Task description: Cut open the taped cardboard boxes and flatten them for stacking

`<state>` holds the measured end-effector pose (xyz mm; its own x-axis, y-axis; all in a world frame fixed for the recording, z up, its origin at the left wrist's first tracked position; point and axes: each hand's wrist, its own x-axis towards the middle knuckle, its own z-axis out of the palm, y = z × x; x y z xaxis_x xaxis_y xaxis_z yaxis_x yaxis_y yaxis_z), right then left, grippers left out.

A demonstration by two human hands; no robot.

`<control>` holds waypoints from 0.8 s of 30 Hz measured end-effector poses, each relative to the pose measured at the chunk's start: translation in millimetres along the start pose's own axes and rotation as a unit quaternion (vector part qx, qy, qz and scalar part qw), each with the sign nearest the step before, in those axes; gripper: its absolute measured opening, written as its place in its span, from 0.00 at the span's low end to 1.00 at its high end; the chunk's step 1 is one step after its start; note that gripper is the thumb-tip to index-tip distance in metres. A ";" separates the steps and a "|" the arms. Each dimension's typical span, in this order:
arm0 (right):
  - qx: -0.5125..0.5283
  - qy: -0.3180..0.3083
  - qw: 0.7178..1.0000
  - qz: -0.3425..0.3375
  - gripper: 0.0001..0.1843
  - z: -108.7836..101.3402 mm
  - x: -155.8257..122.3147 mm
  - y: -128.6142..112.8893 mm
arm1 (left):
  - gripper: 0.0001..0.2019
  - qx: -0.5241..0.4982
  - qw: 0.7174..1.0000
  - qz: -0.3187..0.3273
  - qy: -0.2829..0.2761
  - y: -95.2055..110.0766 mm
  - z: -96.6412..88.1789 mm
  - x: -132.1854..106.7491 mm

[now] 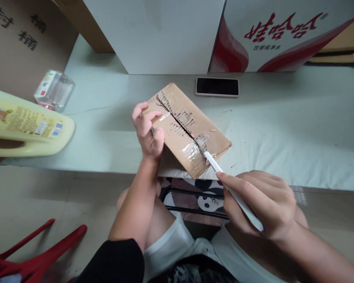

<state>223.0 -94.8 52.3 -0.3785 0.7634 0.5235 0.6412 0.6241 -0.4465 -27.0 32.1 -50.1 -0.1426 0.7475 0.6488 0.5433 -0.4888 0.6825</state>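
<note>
Left hand point(147, 131) steadies cardboard box point(191, 127); right hand point(261, 204) grip angles white cutter point(224, 179) into seam.

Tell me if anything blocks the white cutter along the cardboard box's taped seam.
Nothing visible does. The white cutter in the right hand has its tip on the taped seam at the near end of the cardboard box. The left hand holds the box's left edge, off the seam; the phone lies beyond, apart.

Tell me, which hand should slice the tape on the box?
Probably the right hand: it grips the white cutter, whose tip sits at the near end of the taped seam. The left hand holds the box steady at its left edge.
</note>
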 end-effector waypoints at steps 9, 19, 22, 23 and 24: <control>0.042 0.048 0.998 -0.022 0.17 -0.2 -3.9 9.9 | 0.25 -0.040 0.998 -0.045 0.017 6.8 0.3 0.3; 0.214 0.031 0.974 0.065 0.20 -6.8 -3.4 15.9 | 0.27 -0.082 0.996 -0.017 0.024 1.1 0.4 -2.1; 0.289 0.029 0.956 0.041 0.19 -4.8 -1.8 19.4 | 0.32 -0.120 0.991 -0.046 0.036 -3.9 2.5 -0.4; 0.313 0.020 0.949 0.025 0.18 -3.8 -1.3 21.2 | 0.34 -0.135 0.988 -0.061 0.042 -5.5 2.9 0.1; 0.333 0.014 0.943 0.004 0.18 -2.8 -1.2 23.5 | 0.36 -0.147 0.985 -0.078 0.048 -7.3 3.1 0.5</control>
<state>240.5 -81.6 43.2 -0.3525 0.7692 0.5330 0.0794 0.5921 -0.8020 -28.5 37.5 -55.7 -0.2902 0.7843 0.5483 0.2471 -0.4921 0.8347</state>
